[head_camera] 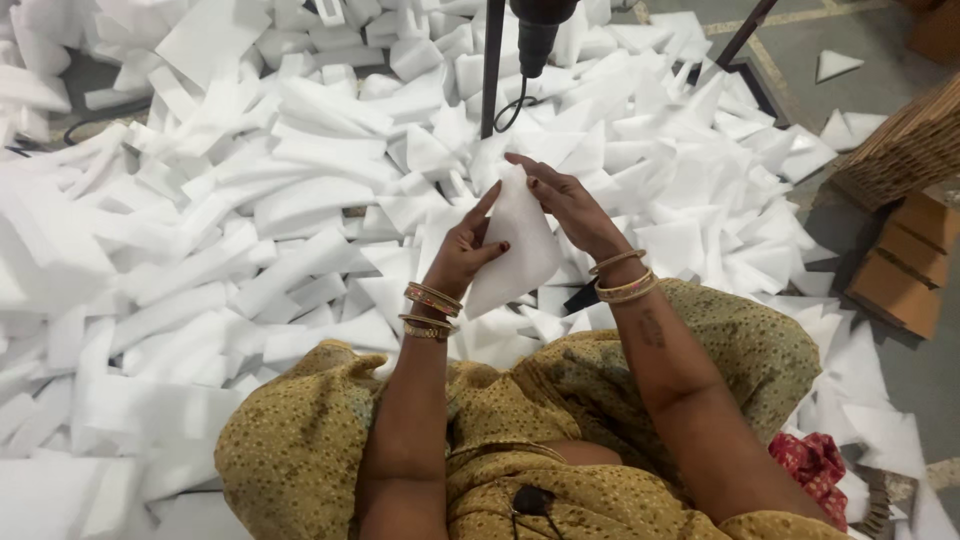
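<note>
A white foam sheet piece [520, 245], roughly triangular, is held up in front of me over my lap. My left hand [465, 250] grips its left edge with thumb and fingers. My right hand [565, 200] holds the top and right edge, fingers curled over it. Gold bangles sit on both wrists. My knees, in a mustard patterned cloth [300, 440], fill the bottom of the view.
A deep heap of white foam offcuts [250, 200] covers the floor ahead and to the left. A dark metal stand with a hanging tool and cable [530, 40] rises just beyond my hands. Brown cardboard boxes [905, 260] and a woven basket [900, 150] stand at right. Red cloth [815, 465] lies lower right.
</note>
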